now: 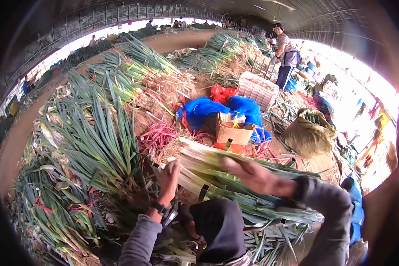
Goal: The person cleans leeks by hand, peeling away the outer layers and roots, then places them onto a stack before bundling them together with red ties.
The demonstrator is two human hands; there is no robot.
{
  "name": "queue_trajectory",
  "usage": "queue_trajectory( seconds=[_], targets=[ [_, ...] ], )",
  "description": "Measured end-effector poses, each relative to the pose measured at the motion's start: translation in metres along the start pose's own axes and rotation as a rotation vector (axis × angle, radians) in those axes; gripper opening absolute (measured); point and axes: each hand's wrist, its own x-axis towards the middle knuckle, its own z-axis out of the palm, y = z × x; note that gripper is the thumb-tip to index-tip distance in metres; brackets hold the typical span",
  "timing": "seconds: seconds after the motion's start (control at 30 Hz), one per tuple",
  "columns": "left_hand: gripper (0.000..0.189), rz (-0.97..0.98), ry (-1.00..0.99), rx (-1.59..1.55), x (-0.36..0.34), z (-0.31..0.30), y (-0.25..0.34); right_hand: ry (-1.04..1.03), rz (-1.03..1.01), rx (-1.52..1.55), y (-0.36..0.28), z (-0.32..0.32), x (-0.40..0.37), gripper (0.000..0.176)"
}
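A pile of long green onions (235, 181) lies in front of me, white stems toward the left and green leaves toward the right. Short dark upright posts (203, 193) stand around the pile. My left hand (168, 181) is closed at the white root ends, a dark watch (162, 208) on its wrist. Whether anything is between its fingers I cannot make out. Over the middle of the pile hovers my right hand (252, 175), smeared by motion, so its fingers do not show clearly.
Heaps of green onions (97, 133) cover the ground at left. Pink ties (157, 135), a cardboard box (232, 129), blue plastic (204, 111) and a white crate (258, 91) lie ahead. At right sits a bulging sack (309, 133). A person (288, 55) stands beyond the crate.
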Motion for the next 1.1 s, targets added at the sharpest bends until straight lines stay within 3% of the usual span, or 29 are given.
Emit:
queue_trajectory(
  seconds=[0.03, 0.07, 0.13, 0.17, 0.2, 0.23, 0.3, 0.4, 0.43, 0.5, 0.53, 0.57, 0.6, 0.63, 0.67, 0.7, 0.73, 0.77, 0.83, 0.87, 0.9, 0.97, 1.1],
  targets=[
    [0.052, -0.155, 0.050, -0.275, -0.011, -0.007, 0.023, -0.017, -0.054, 0.101, -0.006, 0.021, 0.029, 0.057],
    [0.065, -0.189, 0.041, -0.378, -0.019, -0.011, 0.048, -0.036, -0.111, 0.204, -0.013, 0.044, 0.055, 0.060],
    [0.064, -0.183, 0.075, -0.626, -0.040, -0.025, 0.081, -0.102, -0.270, 0.353, -0.037, 0.087, 0.089, 0.071],
    [0.061, -0.202, 0.107, -0.746, -0.049, -0.032, 0.095, -0.147, -0.249, 0.421, -0.045, 0.120, 0.113, 0.073],
    [0.064, -0.049, -0.019, -0.693, -0.054, -0.048, 0.095, -0.191, -0.226, 0.488, -0.054, 0.154, 0.137, 0.074],
    [0.063, 0.027, -0.005, -0.749, -0.054, -0.062, 0.102, -0.183, -0.096, 0.510, -0.060, 0.198, 0.158, 0.074],
    [0.061, 0.167, 0.005, -0.968, -0.071, -0.090, 0.124, -0.051, -0.212, -0.198, -0.072, 0.249, 0.155, 0.070],
    [0.065, 0.016, 0.184, -0.891, -0.115, -0.168, 0.116, 0.086, -0.685, -0.188, -0.054, 0.332, 0.151, 0.055],
    [0.067, 0.009, 0.224, -0.895, -0.123, -0.193, 0.108, -0.111, -0.677, -0.199, -0.059, 0.336, 0.149, 0.053],
    [0.066, -0.201, 0.379, -0.889, -0.165, -0.215, 0.151, 0.056, -1.020, -0.218, -0.046, 0.358, 0.140, 0.049],
    [0.066, -0.196, 0.261, -0.932, -0.189, -0.269, 0.114, 0.035, -1.013, -0.223, -0.039, 0.370, 0.133, 0.049],
    [0.066, -0.213, 0.226, -0.864, -0.199, -0.258, 0.140, 0.017, -1.014, -0.235, -0.030, 0.381, 0.130, 0.050],
    [0.067, -0.238, 0.395, -0.706, -0.208, -0.261, 0.149, -0.005, -1.019, -0.249, -0.018, 0.394, 0.127, 0.052],
    [0.067, -0.270, 0.573, -0.542, -0.223, -0.266, 0.153, -0.099, -0.915, -0.287, 0.013, 0.419, 0.125, 0.053],
    [0.066, -0.205, 0.549, -0.579, -0.235, -0.297, 0.139, -0.170, -0.859, -0.290, 0.034, 0.434, 0.118, 0.045],
    [0.057, -0.062, 0.721, -0.584, -0.255, -0.330, 0.109, -0.180, -0.819, -0.290, 0.054, 0.433, 0.115, 0.038],
    [0.047, 0.006, 0.728, -0.633, -0.265, -0.336, 0.129, -0.178, -0.777, -0.287, 0.073, 0.433, 0.109, 0.032],
    [0.042, 0.115, 0.598, -0.570, -0.280, -0.344, 0.139, -0.178, -0.717, -0.278, 0.091, 0.432, 0.110, 0.027],
    [0.036, 0.126, 0.653, -0.276, -0.301, -0.355, 0.163, -0.145, -0.606, -0.333, 0.148, 0.472, 0.122, 0.035],
    [0.032, 0.095, 0.790, -0.361, -0.312, -0.354, 0.172, -0.442, -0.096, -0.132, 0.160, 0.480, 0.135, 0.043],
    [0.029, 0.089, 0.897, -0.451, -0.318, -0.361, 0.176, -0.314, -0.215, -0.288, 0.137, 0.471, 0.133, 0.029],
    [0.024, 0.022, 1.044, -0.521, -0.332, -0.383, 0.171, -0.329, 0.032, 0.142, 0.155, 0.488, 0.136, 0.037],
    [0.029, 0.024, 1.137, -0.605, -0.352, -0.399, 0.170, -0.413, 0.126, 0.249, 0.125, 0.534, 0.134, 0.040]
  ],
)
